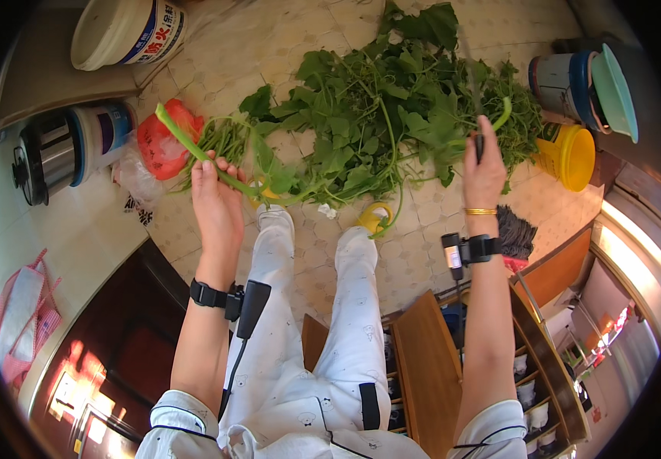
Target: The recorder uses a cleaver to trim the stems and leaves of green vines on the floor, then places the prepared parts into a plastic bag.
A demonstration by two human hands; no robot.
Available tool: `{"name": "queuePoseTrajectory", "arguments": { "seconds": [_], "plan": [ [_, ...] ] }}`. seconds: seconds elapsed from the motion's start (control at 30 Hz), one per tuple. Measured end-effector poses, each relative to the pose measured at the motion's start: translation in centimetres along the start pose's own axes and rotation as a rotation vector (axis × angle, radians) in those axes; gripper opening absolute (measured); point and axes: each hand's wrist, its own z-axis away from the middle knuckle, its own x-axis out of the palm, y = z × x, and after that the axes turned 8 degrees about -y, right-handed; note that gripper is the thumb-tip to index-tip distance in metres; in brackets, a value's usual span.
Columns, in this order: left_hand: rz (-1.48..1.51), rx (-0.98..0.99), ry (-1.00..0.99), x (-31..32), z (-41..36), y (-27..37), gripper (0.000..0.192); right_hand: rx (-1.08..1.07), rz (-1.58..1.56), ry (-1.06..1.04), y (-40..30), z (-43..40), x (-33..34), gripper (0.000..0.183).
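Note:
My left hand grips a thick green vine stem, whose cut end points up and to the left. The stem runs on past my palm toward the leaves. In my right hand is a knife with a dark handle; its blade points away from me and looks blurred. A curved piece of green stem shows beside my right fingers, and I cannot tell whether they hold it. A large heap of leafy green vines with tendrils lies on the floor before me. Trimmed green stems lie left of the heap.
A red plastic bag lies at left, near a steel container and white bucket. Another bucket stands far left. A yellow bucket and a green basin are at right. Wooden shelves stand lower right.

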Motion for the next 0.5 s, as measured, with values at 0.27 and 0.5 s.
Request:
{"name": "queuePoseTrajectory", "arguments": {
  "seconds": [0.27,0.5],
  "plan": [
    [0.032,-0.079,0.123,0.8,-0.2,0.4,0.014,-0.08,0.074,-0.023,-4.7,-0.7,-0.4,0.043],
    [-0.182,-0.132,0.138,1.9,-0.8,-0.8,0.02,0.06,-0.575,-0.315,-12.4,9.9,0.2,0.031]
  ]
}}
